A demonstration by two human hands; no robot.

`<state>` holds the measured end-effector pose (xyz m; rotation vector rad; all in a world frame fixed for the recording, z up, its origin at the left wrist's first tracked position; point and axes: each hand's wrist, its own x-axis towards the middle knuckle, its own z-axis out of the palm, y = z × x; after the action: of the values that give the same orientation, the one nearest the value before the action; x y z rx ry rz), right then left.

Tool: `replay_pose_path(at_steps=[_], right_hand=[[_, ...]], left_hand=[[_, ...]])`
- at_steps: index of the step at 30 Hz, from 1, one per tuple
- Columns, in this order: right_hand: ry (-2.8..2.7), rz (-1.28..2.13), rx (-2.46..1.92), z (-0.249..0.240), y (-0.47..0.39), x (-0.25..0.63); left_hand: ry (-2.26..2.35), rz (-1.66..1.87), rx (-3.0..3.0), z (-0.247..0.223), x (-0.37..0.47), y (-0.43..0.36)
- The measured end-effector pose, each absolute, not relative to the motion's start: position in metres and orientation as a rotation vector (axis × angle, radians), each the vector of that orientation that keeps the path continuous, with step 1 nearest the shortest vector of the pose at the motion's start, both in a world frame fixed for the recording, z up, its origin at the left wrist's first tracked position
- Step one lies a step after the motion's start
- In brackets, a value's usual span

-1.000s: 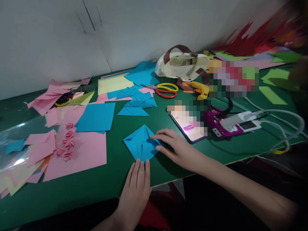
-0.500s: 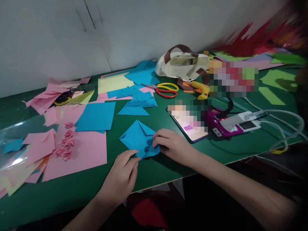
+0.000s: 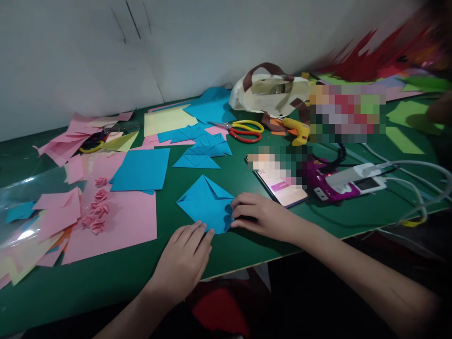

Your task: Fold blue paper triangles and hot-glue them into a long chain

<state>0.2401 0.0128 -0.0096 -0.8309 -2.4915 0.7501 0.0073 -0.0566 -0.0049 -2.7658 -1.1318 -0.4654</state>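
Observation:
A partly folded blue paper (image 3: pixel 208 202) lies on the green table in front of me, its top corner pointing away. My left hand (image 3: pixel 187 252) rests at its lower left edge, fingertips touching the paper, fingers extended and holding nothing. At the right corner, my right hand (image 3: pixel 259 216) has its fingers curled and pinched on the paper's edge. Behind the paper are folded blue pieces (image 3: pixel 201 153). To the left, square blue sheets (image 3: pixel 141 169) overlap a large pink sheet (image 3: pixel 134 219) that carries several small pink paper roses (image 3: pixel 100 208).
Red and yellow scissors (image 3: pixel 245 131) and a yellow glue gun (image 3: pixel 298 132) lie farther back, near a cream bag (image 3: pixel 243 96). A phone (image 3: pixel 278 181) and a purple power strip (image 3: pixel 328 186) with white cables are at the right. Clear plastic (image 3: pixel 21 188) lies left.
My left hand has moved slightly right along the paper's lower edge and flattened. My right hand has shifted a little right and down, still at the right corner.

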Motion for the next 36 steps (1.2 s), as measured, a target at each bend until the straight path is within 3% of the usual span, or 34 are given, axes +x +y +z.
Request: replay_pose_path(at_steps=[14, 36], right_hand=[[-2.302, 0.726, -1.227, -0.013, 0.002, 0.216], [-2.291, 0.627, -1.208, -0.022, -0.001, 0.214]], left_hand=[[-1.322, -0.283, -2.711, -0.011, 0.017, -0.075], [-1.375, -0.251, -2.639, -0.021, 0.022, -0.084]])
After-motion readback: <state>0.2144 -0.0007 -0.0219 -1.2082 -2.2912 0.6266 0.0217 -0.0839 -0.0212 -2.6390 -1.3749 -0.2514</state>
